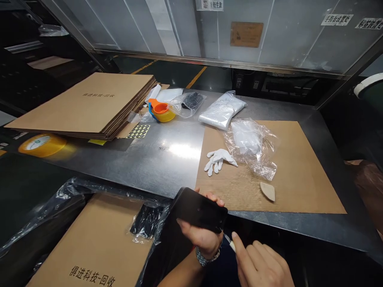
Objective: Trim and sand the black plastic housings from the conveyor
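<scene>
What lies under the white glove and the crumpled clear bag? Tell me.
A brown cardboard sheet lies flat on the metal table, under the white glove and the clear bag. The table surface beneath it is covered.

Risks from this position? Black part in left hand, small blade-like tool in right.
1. The right hand points a thin tool tip toward the left hand holding the black part; a slip might nick the wrist or scratch the part.
2. The part is held off the metal table edge, above the open carton; if dropped, it would likely fall.
3. The white gloves lie unworn on the cardboard sheet.
</scene>
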{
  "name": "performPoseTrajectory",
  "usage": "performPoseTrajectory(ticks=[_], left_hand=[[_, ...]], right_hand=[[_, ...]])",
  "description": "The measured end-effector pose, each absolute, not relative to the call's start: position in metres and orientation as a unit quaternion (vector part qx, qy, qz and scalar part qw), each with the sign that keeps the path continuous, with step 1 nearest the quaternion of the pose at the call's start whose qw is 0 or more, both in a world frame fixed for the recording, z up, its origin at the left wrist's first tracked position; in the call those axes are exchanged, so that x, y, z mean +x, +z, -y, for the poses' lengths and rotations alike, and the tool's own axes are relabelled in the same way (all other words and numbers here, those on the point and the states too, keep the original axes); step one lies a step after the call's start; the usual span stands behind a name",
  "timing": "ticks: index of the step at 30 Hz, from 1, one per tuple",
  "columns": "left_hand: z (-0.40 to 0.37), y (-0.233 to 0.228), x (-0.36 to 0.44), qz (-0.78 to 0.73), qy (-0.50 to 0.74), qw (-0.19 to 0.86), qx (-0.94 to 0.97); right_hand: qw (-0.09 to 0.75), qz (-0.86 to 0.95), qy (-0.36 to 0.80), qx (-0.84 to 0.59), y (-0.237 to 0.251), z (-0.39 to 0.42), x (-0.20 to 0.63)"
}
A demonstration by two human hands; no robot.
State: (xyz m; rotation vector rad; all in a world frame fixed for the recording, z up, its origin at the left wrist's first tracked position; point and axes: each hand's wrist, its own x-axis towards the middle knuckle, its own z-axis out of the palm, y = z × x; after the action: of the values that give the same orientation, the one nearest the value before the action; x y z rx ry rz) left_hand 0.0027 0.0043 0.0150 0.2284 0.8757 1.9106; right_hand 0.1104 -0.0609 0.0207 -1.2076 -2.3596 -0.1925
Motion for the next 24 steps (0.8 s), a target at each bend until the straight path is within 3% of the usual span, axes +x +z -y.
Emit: performPoseTrajectory(ticks=[24], left_hand=[[-0.001,0.012,0.001,-0.353,0.795,0.472,0.145]], right_hand=[[0.198,0.867,-0.093,-0.447,0.01,0.069,0.112]])
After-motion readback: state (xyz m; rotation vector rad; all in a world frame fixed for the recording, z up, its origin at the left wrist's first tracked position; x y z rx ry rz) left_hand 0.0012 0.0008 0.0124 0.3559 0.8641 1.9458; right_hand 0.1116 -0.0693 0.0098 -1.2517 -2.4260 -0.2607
